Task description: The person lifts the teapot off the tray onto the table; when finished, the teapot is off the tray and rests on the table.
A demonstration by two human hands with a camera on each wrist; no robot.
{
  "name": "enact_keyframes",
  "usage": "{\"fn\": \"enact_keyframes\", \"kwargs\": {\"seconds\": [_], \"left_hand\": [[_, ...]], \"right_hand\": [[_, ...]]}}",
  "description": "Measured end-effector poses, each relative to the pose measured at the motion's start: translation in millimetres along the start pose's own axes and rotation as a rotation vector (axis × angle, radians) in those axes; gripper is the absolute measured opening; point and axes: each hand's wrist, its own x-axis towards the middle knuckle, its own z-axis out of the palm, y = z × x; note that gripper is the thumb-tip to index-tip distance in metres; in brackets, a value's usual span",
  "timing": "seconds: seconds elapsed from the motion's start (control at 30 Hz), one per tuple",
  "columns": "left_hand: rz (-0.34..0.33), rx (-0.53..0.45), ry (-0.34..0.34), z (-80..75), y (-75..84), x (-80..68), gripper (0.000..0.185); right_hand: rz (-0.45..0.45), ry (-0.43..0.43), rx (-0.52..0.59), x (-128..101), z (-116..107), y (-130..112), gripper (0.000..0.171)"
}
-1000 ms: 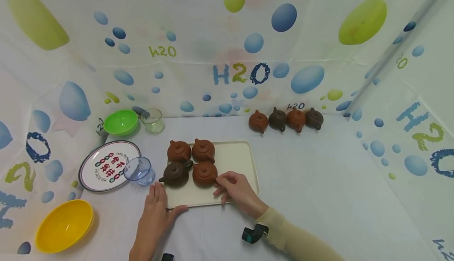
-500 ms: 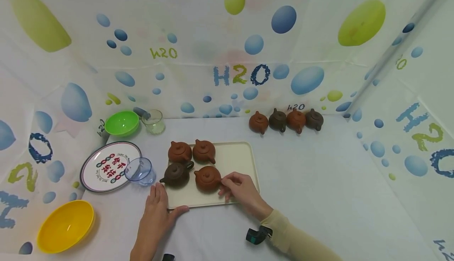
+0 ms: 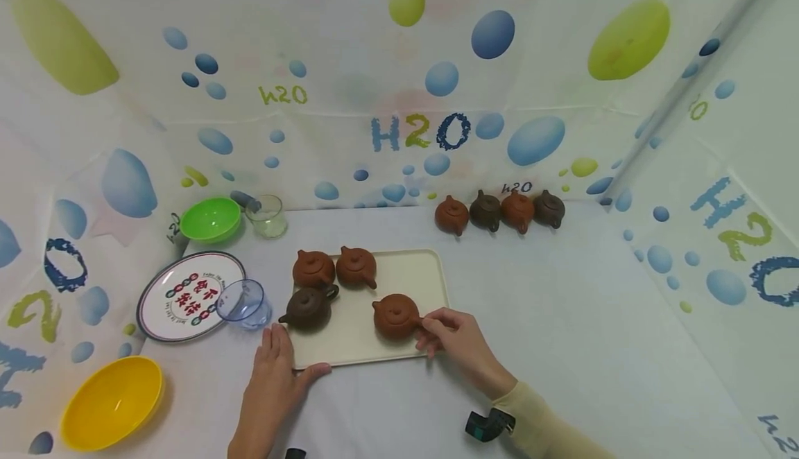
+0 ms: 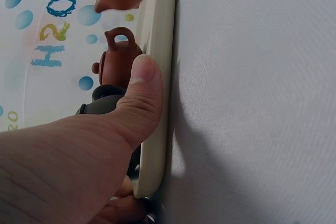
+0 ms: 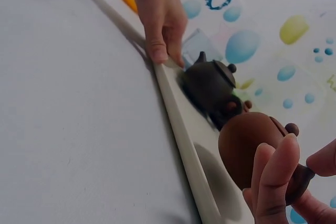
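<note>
Cream in colour, the tray [image 3: 352,344] has the left hand [image 3: 271,383] at its near left corner, fingers straight, thumb on the near rim; the right hand [image 3: 460,347] pinches a reddish-brown teapot [image 3: 396,317] between its fingers, over the tray's near right part, whether lifted I cannot tell; left of that sits a dark teapot [image 3: 308,308], then two smiling reddish-brown teapots [image 3: 314,270], and farthest a row of four teapots [image 3: 485,211] along the bench [image 3: 562,320]
</note>
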Motion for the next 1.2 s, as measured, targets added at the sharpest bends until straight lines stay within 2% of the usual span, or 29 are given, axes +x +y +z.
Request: {"fn": "enact_keyframes", "kwargs": {"seconds": [0.33, 0.77, 1.2], "left_hand": [[-0.002, 0.008, -0.01, 0.6, -0.2, 2.1, 0.129], [0.005, 0.02, -0.004, 2.3, -1.3, 2.2, 0.129], [0.018, 0.016, -0.008, 1.5, -2.0, 2.1, 0.127]], "right_hand": [[0.022, 0.064, 0.05, -13, -24, 1, 0.031], [0.082, 0.219, 0.127, -20, -49, 8, 0.027], [0.126, 0.377, 0.318, -22, -73, 11, 0.026]]}}
